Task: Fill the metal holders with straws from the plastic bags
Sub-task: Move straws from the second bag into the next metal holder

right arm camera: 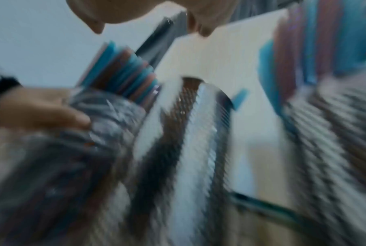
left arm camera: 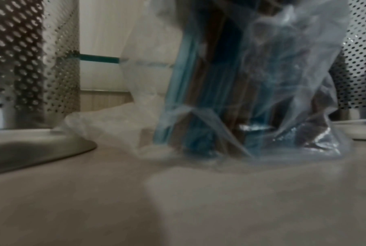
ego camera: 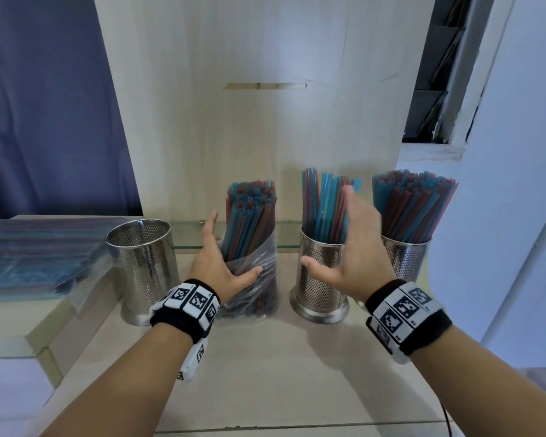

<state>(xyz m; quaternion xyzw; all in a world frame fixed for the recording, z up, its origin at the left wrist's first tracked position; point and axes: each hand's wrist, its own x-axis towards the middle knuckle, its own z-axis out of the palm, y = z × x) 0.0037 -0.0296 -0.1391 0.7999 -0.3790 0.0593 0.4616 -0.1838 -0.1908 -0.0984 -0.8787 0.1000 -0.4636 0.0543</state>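
A clear plastic bag of blue and red straws (ego camera: 252,247) stands upright on the counter. My left hand (ego camera: 224,257) holds it, thumb across the front and fingers up its left side. In the left wrist view the bag (left arm camera: 240,99) fills the middle. An empty perforated metal holder (ego camera: 142,266) stands left of the bag. To the bag's right, a middle holder (ego camera: 322,279) is partly filled with straws, and a right holder (ego camera: 407,257) is packed full. My right hand (ego camera: 338,238) hovers open in front of the middle holder, fingers spread and blurred, holding nothing.
More flat bags of straws (ego camera: 29,257) lie on a raised glass-topped ledge at the left. A wooden panel (ego camera: 265,121) rises close behind the holders. The counter's front edge (ego camera: 297,425) lies near my forearms. The right wrist view is heavily motion-blurred.
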